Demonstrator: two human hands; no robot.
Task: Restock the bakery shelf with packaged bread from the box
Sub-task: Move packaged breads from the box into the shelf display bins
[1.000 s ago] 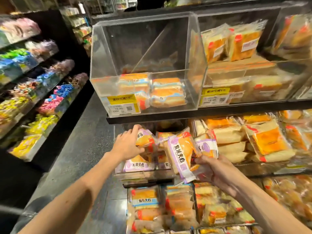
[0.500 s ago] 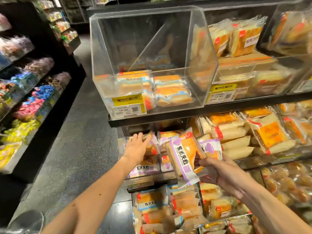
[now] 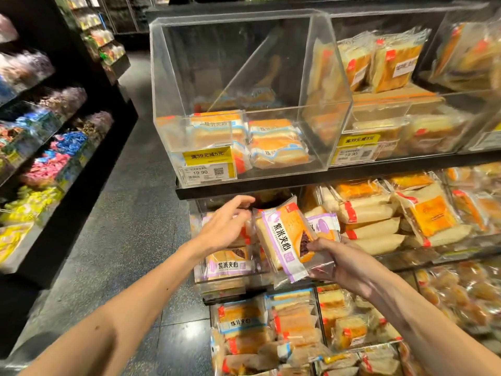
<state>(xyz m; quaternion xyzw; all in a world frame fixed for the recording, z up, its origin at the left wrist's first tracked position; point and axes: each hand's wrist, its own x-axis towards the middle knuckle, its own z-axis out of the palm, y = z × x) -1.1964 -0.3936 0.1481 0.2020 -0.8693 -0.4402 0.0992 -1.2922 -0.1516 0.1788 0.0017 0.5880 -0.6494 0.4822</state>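
My right hand (image 3: 341,263) grips a purple-and-orange bread packet (image 3: 284,237) by its lower right corner, tilted, in front of the middle shelf's left bin (image 3: 230,283). A second purple packet (image 3: 324,226) shows just behind it. My left hand (image 3: 226,226) reaches into that bin with fingers loosely bent, resting against the stacked purple packets (image 3: 230,263) there; whether it holds one I cannot tell. The box is not in view.
A clear acrylic bin (image 3: 244,90) with a few bread packets at its bottom sits on the shelf above, price tag (image 3: 207,165) in front. More bread fills the bins right and below. A dark candy rack (image 3: 48,158) lines the aisle's left side.
My left hand has lifted a little and moved toward the top of the bin's stack. The packet in my right hand has stayed about where it was. The camera has turned slightly left.
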